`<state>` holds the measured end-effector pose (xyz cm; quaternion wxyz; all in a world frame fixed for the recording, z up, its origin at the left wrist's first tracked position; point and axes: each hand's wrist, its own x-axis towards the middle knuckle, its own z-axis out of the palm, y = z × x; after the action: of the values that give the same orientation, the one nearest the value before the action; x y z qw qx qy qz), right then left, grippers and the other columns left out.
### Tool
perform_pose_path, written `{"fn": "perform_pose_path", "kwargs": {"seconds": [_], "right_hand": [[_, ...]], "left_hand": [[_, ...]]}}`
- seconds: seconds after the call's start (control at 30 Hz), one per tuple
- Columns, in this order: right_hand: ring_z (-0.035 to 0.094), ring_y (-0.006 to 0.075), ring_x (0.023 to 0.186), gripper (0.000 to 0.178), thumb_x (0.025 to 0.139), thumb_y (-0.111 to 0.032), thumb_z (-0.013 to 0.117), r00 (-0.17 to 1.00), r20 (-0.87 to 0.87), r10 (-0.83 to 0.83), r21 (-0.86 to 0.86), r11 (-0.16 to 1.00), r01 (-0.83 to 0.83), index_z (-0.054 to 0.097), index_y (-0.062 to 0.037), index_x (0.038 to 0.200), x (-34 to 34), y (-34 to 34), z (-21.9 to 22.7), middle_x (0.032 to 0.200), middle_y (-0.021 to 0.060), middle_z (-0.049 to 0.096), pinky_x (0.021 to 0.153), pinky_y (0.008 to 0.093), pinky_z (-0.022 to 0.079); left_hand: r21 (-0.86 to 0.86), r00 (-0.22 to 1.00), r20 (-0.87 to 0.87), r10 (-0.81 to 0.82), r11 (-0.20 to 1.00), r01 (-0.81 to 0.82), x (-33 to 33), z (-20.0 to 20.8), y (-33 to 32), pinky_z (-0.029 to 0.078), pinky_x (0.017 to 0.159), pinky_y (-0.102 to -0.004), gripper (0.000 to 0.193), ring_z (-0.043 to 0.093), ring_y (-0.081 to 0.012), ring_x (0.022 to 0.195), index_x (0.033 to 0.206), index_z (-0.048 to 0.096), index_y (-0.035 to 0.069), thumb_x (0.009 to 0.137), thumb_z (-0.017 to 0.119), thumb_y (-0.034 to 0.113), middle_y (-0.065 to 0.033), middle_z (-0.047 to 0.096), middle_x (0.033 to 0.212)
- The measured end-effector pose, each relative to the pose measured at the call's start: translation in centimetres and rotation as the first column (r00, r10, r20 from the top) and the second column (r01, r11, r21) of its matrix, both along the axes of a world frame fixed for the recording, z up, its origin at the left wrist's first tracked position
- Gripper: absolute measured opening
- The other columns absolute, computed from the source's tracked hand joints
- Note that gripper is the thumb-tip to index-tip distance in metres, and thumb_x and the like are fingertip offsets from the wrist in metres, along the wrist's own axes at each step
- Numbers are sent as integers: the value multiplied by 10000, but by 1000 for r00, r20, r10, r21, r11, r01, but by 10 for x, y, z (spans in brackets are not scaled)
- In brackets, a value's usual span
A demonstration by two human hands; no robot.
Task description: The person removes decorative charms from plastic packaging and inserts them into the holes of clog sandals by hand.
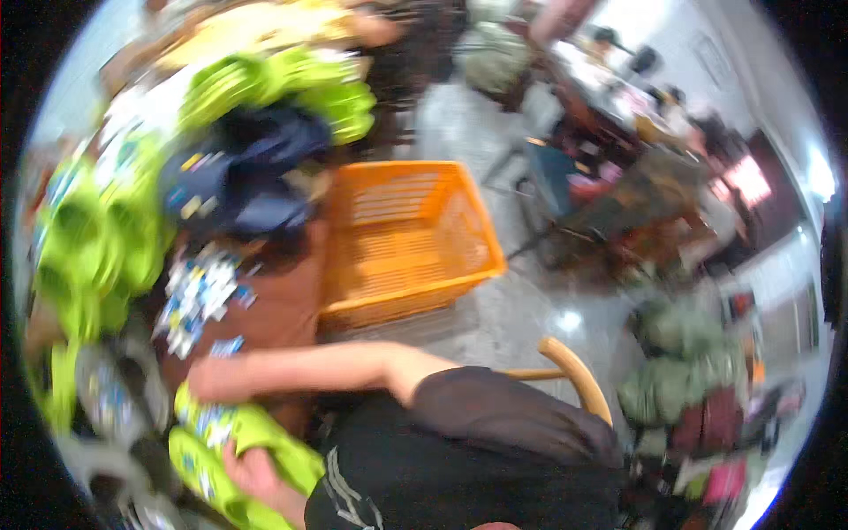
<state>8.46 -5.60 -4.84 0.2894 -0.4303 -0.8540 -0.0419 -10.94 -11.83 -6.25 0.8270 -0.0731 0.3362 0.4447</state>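
A pair of lime green slippers [190, 455] lies in front of me at the lower left, with white and blue labels on their insoles. My left hand [252, 470] is closed on the nearer slipper, its fingers bent at the slipper's edge. Reaching across from the right, my right hand [215, 378] is over the far end of the pair; motion blur hides its fingers. Just beyond that hand, small white and blue labels [201, 296] lie in a loose pile on the brown tabletop [287, 305].
More lime green slippers [97, 234] are stacked along the left, with grey slippers [110, 389] nearer. Dark navy items [243, 172] lie beyond the labels. An orange plastic basket [397, 243] stands beside the table. A wooden chair arm [574, 375] curves at my right; green sacks [685, 353] lie farther right.
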Motion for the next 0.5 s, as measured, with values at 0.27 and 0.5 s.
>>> {"fn": "perform_pose_path", "kwargs": {"seconds": [0.27, 0.5], "right_hand": [[581, 50, 768, 192, 843, -76, 676, 564, -707, -426, -526, 850, -17, 667, -19, 1026, 32, -37, -2, 909, -18, 662, 677, 209, 493], [560, 30, 771, 140, 838, -37, 681, 583, -739, -338, -558, 792, -248, 666, 1, 972, 11, -13, 3, 899, -16, 638, 680, 181, 461]], "left_hand": [[295, 995, -85, 57, 955, -30, 53, 23, -47, 421, 989, -356, 419, 574, -249, 1066, 1206, 531, -40, 789, 571, -12, -122, 597, 1176], [284, 987, 28, 159, 945, -161, 58, 20, -42, 446, 936, -328, 322, 588, -202, 1023, 1118, 568, -44, 800, 578, -4, -108, 624, 1099]]}}
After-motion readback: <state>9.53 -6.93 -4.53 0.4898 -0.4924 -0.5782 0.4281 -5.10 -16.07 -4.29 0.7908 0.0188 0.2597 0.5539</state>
